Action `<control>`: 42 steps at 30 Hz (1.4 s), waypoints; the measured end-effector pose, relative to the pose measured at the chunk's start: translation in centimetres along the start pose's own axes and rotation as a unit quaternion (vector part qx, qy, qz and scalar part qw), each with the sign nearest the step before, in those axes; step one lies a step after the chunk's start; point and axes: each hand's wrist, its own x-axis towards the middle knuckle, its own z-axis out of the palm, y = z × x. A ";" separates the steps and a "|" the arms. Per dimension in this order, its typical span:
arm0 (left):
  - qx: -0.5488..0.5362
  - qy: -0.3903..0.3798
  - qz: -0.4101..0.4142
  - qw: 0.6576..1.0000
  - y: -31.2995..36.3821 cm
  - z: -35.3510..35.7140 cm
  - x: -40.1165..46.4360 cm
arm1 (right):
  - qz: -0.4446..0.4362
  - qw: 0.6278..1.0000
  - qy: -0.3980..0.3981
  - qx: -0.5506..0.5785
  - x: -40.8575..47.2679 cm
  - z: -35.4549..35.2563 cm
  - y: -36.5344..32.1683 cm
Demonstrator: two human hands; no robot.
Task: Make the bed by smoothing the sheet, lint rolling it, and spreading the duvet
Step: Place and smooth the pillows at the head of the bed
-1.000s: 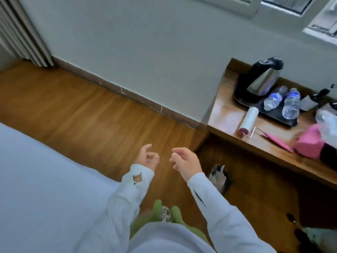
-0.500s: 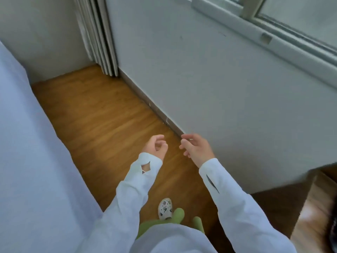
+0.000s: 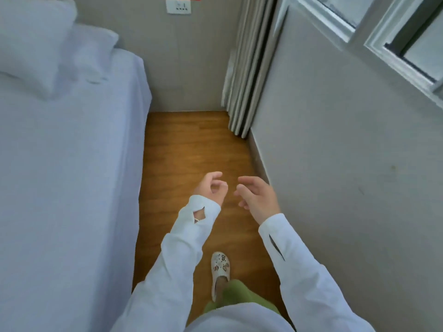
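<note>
The bed fills the left side, covered by a smooth white sheet (image 3: 60,176) that hangs down its right edge. Two white pillows (image 3: 31,44) lie at the head of the bed, top left. My left hand (image 3: 212,188) hovers over the wooden floor beside the bed, fingers loosely curled, holding nothing. My right hand (image 3: 257,197) floats next to it, fingers relaxed and empty. Both arms wear white sleeves. No lint roller or duvet is in view.
A narrow strip of wooden floor (image 3: 191,144) runs between the bed and a grey wall (image 3: 335,176) on the right. A grey curtain (image 3: 247,68) hangs in the far corner, a window (image 3: 395,32) is top right, a wall socket (image 3: 178,6) above. My slippered foot (image 3: 220,267) stands below.
The view has swung left from the desk with the lint roller and kettle toward the bed's head; pillows and curtain corner have come into sight. Both hands stay empty, held in front of me.
</note>
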 end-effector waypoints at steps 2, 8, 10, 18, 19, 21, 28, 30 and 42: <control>0.001 0.051 -0.023 0.998 1.7 -2.9 5.3 | -0.022 0.998 -0.053 -0.012 6.7 1.9 -3.3; -0.034 0.207 -0.084 0.974 4.9 -13.7 18.0 | -0.076 0.978 -0.191 -0.037 21.1 11.4 -13.8; -0.049 0.246 -0.110 0.962 5.1 -17.0 22.1 | -0.082 0.965 -0.241 -0.059 25.4 15.2 -16.4; -0.121 0.316 -0.130 0.932 4.7 -29.8 42.4 | -0.109 0.949 -0.280 -0.091 44.0 30.5 -27.0; -0.131 0.324 -0.129 0.928 5.1 -31.5 44.8 | -0.107 0.948 -0.287 -0.093 46.0 32.1 -28.6; -0.135 0.337 -0.130 0.923 6.2 -34.8 49.5 | -0.108 0.942 -0.303 -0.101 50.0 35.2 -31.8; -0.160 0.410 -0.152 0.885 8.1 -45.3 64.5 | -0.137 0.906 -0.380 -0.122 64.2 47.2 -40.8; -0.170 0.448 -0.149 0.865 7.8 -48.0 68.4 | -0.149 0.890 -0.414 -0.116 67.9 51.5 -42.4; -0.199 0.611 -0.185 0.744 9.4 -63.3 81.7 | -0.199 0.804 -0.549 -0.112 80.1 70.0 -55.8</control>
